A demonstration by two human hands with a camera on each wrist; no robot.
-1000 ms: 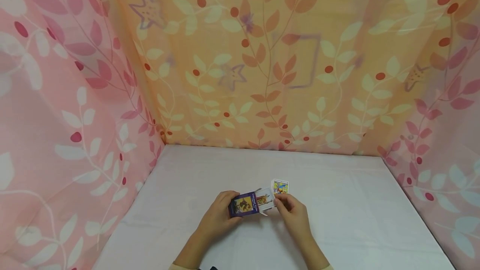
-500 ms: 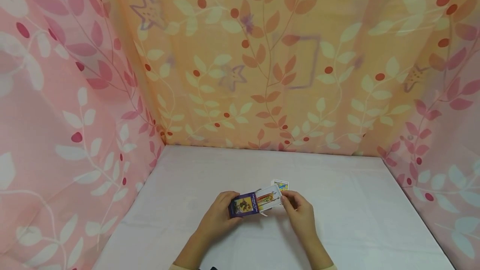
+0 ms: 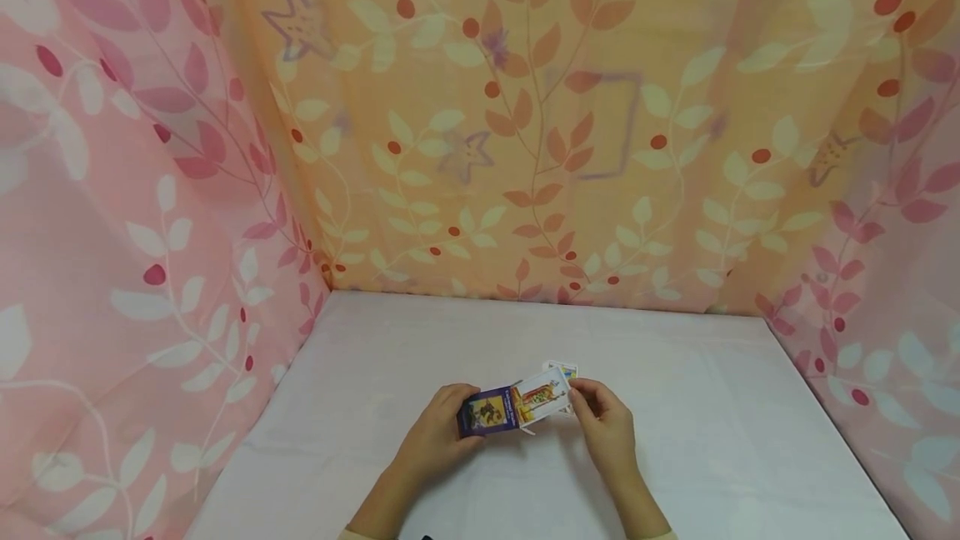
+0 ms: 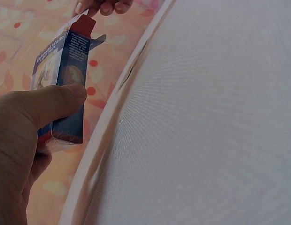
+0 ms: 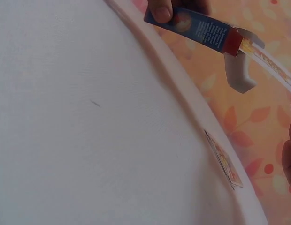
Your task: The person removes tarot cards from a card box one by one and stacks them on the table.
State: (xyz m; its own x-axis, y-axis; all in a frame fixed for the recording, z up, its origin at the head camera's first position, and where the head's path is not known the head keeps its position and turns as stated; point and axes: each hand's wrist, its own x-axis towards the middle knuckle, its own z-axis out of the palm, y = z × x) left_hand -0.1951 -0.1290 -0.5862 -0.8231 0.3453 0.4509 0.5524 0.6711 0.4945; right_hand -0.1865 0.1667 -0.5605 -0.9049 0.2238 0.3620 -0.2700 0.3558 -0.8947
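My left hand (image 3: 437, 433) grips a dark blue tarot card box (image 3: 487, 412), its thumb along the narrow side in the left wrist view. The box's end flaps (image 5: 240, 75) stand open toward the right. A picture card (image 3: 542, 397) sticks most of the way out of that end, tilted up to the right. Whether more cards come with it I cannot tell. My right hand (image 3: 606, 427) pinches the card's outer edge between thumb and fingers. Behind it, another card or small stack (image 5: 224, 159) lies on the table, partly covered in the head view.
A white cloth covers the table (image 3: 375, 340). Floral curtains enclose it: orange (image 3: 525, 215) at the back, pink at the left (image 3: 150, 357) and right (image 3: 885, 315). A small dark object (image 3: 427, 537) shows at the bottom edge.
My right hand has moved to the right, drawing the picture card further out of the box. The card now tilts more and covers more of the one on the table. My left hand stays put.
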